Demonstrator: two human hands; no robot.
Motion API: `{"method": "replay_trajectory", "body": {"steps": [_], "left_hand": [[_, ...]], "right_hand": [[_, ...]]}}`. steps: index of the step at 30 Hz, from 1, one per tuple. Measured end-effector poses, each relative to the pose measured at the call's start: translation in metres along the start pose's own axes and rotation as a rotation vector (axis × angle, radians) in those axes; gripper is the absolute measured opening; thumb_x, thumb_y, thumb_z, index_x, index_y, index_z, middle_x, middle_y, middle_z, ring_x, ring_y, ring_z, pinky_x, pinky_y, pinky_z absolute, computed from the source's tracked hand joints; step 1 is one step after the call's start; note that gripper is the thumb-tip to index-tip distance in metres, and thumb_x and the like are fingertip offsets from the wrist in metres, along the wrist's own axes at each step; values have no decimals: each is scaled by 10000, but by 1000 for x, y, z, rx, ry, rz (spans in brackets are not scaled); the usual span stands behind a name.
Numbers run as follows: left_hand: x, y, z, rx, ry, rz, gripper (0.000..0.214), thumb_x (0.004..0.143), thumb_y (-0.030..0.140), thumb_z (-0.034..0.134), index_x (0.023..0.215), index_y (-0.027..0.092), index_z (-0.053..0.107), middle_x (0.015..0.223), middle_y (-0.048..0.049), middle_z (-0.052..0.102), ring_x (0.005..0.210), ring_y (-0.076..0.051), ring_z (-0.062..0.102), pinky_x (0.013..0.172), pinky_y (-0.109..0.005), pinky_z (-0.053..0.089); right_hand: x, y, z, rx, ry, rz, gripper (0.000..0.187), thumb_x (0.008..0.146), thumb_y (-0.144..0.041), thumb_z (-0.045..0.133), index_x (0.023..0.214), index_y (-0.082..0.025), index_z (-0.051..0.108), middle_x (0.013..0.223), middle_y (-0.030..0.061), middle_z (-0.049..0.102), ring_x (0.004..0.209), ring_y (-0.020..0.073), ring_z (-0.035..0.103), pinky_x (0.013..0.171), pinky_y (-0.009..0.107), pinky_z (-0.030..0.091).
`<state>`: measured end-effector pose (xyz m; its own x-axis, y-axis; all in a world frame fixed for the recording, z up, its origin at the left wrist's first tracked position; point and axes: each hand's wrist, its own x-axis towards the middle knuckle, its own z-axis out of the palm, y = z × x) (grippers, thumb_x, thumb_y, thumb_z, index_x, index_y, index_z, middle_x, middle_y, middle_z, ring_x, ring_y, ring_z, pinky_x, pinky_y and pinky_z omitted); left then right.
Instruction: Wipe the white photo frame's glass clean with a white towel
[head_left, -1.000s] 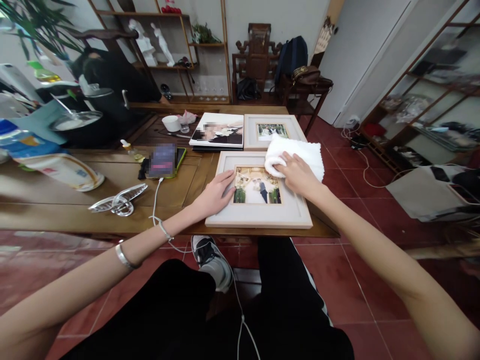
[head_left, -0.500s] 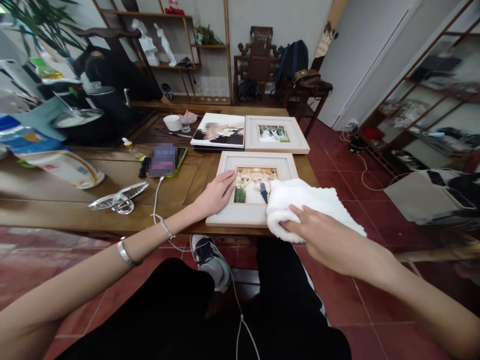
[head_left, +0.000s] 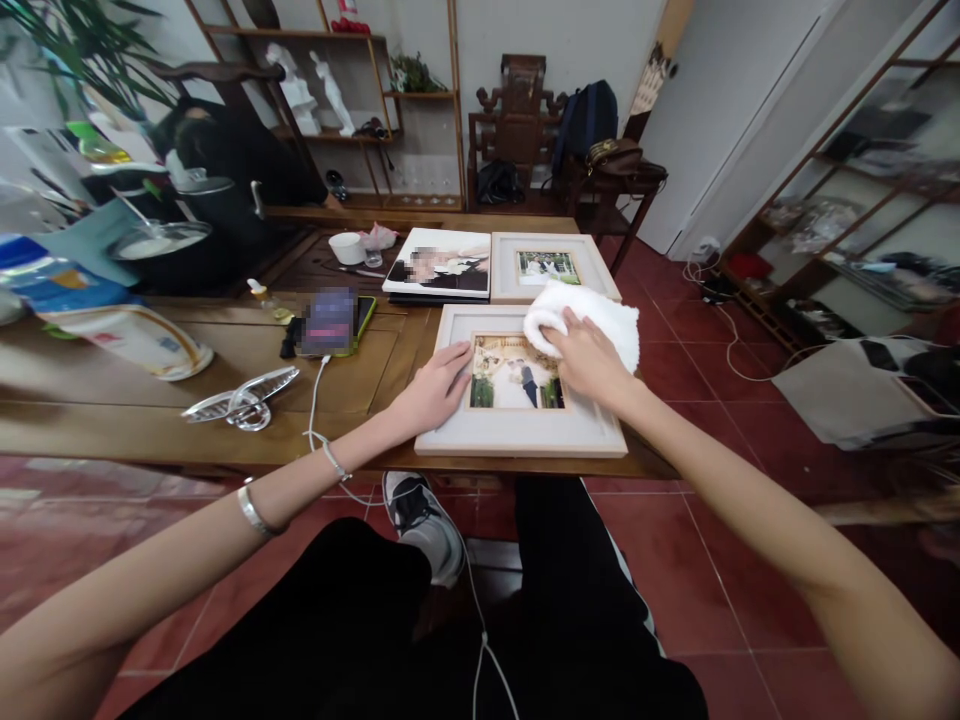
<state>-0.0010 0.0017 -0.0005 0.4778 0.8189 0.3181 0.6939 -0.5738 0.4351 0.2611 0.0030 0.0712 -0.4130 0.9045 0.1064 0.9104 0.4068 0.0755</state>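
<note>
A picture frame (head_left: 517, 436) with a pale wooden border and a wedding photo lies flat at the table's near edge. My left hand (head_left: 439, 388) rests flat on its left side, fingers stretched out toward the photo. In my right hand (head_left: 589, 360) is a folded white cloth (head_left: 611, 315), pressed on the frame's upper right part; the fingers curl into the fold. The cloth hides that corner of the frame. Just behind lie a second framed photo (head_left: 600, 270) and a white-edged photo panel (head_left: 439, 262) on top of something dark.
On the wooden table (head_left: 390, 440) to the left are a clear hair claw (head_left: 244, 397), a phone (head_left: 330, 322) with a white cable, a dropper bottle (head_left: 268, 303) and a white and blue pouch (head_left: 120, 320). A white cup (head_left: 346, 247) stands farther back.
My right hand has moved the cloth away from me, from the frame's lower right to its upper right. The lower right corner now shows. My left hand has stayed in place.
</note>
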Motion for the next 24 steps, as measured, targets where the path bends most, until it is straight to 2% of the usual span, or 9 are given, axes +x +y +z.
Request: {"method": "replay_trajectory", "body": {"steps": [3, 6, 11, 14, 17, 20, 24], "left_hand": [[0, 0, 0, 0, 5, -3, 500, 990, 350, 360, 1377, 77, 521, 1479, -194, 479, 1400, -295, 429, 1173, -509, 356], [0, -1, 0, -1, 14, 6, 486, 985, 348, 374, 1370, 95, 530, 1472, -184, 490, 1395, -295, 436, 1181, -508, 346], [1, 0, 1, -13, 13, 3, 487, 984, 342, 366, 1375, 97, 523, 1474, -187, 486, 1397, -299, 432, 1167, -526, 361], [1, 1, 1, -4, 3, -15, 500, 987, 340, 353, 1385, 84, 514, 1487, -189, 470, 1399, -295, 428, 1156, -526, 376], [0, 1, 1, 5, -5, -20, 510, 988, 336, 347, 1388, 63, 509, 1490, -199, 463, 1401, -298, 424, 1155, -526, 376], [0, 1, 1, 3, -11, -11, 512, 988, 334, 349, 1392, 59, 502, 1492, -203, 458, 1405, -299, 418, 1154, -517, 381], [1, 0, 1, -1, -2, -1, 500, 991, 344, 353, 1394, 90, 501, 1488, -188, 467, 1406, -290, 420, 1156, -500, 385]], "right_hand": [[12, 2, 5, -41, -20, -15, 580, 827, -12, 443, 1395, -90, 527, 1546, 205, 391, 1468, 369, 262, 1161, 538, 247], [3, -2, 3, -64, -82, -67, 562, 823, -10, 437, 1363, -100, 566, 1542, 195, 402, 1453, 366, 292, 1152, 539, 250], [-50, -17, -26, -52, -242, -207, 607, 768, 12, 434, 1321, -154, 620, 1478, 179, 490, 1367, 349, 436, 1074, 497, 373], [-83, -30, -52, -9, -339, -249, 678, 720, 42, 418, 1315, -206, 628, 1463, 163, 511, 1296, 340, 521, 970, 458, 468], [-104, -42, -69, 48, -398, -269, 667, 699, 35, 423, 1272, -223, 646, 1391, 157, 577, 1198, 324, 599, 892, 432, 517], [-108, -49, -66, 94, -370, -270, 638, 704, 15, 429, 1250, -228, 653, 1347, 150, 609, 1241, 329, 570, 927, 454, 512], [-91, -45, -39, 129, -270, -243, 683, 718, 12, 423, 1351, -188, 582, 1494, 154, 477, 1398, 315, 416, 1046, 481, 447]]}}
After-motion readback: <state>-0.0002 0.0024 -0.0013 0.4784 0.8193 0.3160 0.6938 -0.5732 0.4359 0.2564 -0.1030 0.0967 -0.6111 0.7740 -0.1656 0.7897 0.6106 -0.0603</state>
